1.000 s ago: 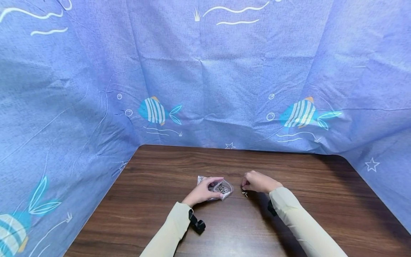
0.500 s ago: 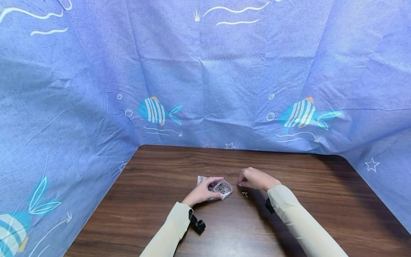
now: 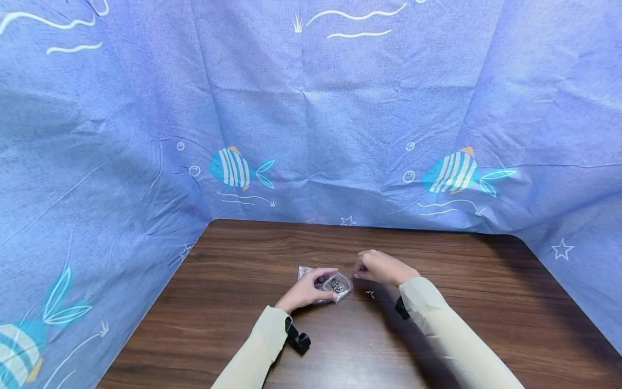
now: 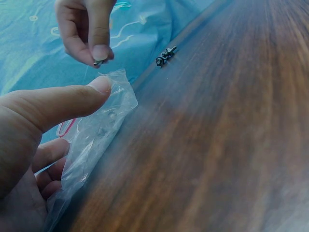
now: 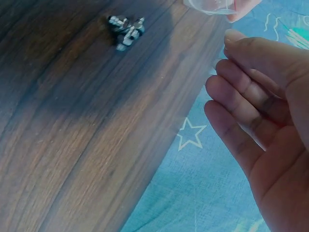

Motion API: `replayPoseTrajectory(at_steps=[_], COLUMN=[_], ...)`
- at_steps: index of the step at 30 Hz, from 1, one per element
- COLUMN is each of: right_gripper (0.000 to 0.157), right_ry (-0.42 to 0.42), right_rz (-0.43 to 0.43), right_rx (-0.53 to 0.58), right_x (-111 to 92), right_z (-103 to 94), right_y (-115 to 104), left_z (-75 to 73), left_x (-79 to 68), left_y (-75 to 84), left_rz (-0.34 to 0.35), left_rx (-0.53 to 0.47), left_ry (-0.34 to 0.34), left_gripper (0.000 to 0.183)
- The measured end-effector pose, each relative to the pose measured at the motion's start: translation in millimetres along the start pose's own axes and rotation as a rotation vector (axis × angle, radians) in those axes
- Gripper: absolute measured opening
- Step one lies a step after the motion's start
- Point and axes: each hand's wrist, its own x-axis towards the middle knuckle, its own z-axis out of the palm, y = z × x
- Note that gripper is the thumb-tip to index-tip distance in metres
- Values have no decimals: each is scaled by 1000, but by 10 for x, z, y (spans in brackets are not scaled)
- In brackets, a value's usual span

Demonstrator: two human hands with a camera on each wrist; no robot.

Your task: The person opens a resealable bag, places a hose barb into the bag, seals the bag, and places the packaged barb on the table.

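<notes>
My left hand (image 3: pixel 302 292) grips a clear plastic zip bag (image 4: pixel 99 137) and holds its mouth apart, thumb on the near side. Several small metal screws (image 3: pixel 336 288) lie inside the bag. Just right of the bag's mouth and above the table, my right hand (image 3: pixel 384 268) pinches a small metal piece (image 4: pixel 99 62) that looks like a screw, mostly covered by thumb and fingertip. A little pile of loose screws (image 5: pixel 126 32) lies on the table below the right hand, to the right of the bag.
The dark wood-grain table (image 3: pixel 233 335) ends at a blue cloth backdrop (image 3: pixel 311 135) printed with fish and stars. Black camera straps sit on both wrists, the left one's camera (image 3: pixel 302 342) hanging low near the tabletop.
My right hand has risen from the loose pile of screws with a small piece and moved left to the bag's mouth. The left hand and bag have stayed put.
</notes>
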Motion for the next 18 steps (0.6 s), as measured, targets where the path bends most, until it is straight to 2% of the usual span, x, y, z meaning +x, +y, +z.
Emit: replayPoseTrajectory(at_steps=[18], right_gripper=[7], right_ry=[0], right_rz=[-42], right_rx=[0], right_x=[116], right_z=[23], right_y=[-115], left_z=[-10], left_x=[-1], left_y=[6], left_rz=[-10], left_rx=[12], left_ry=[-9], left_gripper=[61])
